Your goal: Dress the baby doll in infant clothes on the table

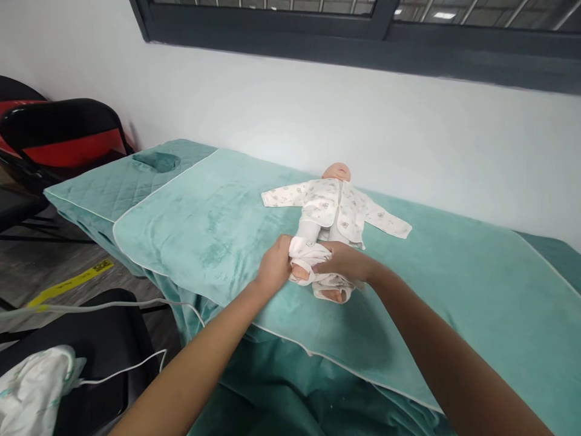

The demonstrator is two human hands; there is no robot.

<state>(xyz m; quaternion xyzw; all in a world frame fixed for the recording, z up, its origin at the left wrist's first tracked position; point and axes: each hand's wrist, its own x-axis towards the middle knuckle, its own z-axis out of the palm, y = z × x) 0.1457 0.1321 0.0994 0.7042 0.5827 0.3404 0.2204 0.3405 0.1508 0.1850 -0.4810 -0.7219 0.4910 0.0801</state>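
Note:
A baby doll lies on its back on the green bed cover, its head toward the wall. It wears a white patterned jacket with both sleeves spread wide. White patterned baby pants are bunched around its lower legs, and its feet show at the leg openings. My left hand grips the pants at the outer side of one leg. My right hand has its fingers closed on the pants' fabric between the two legs. Some of the fingertips are hidden by cloth.
The green-covered massage bed runs along a white wall beneath a dark window frame. Its face hole is at the left end. Black and red folding chairs stand left; a nearer black chair holds white cloth and cables.

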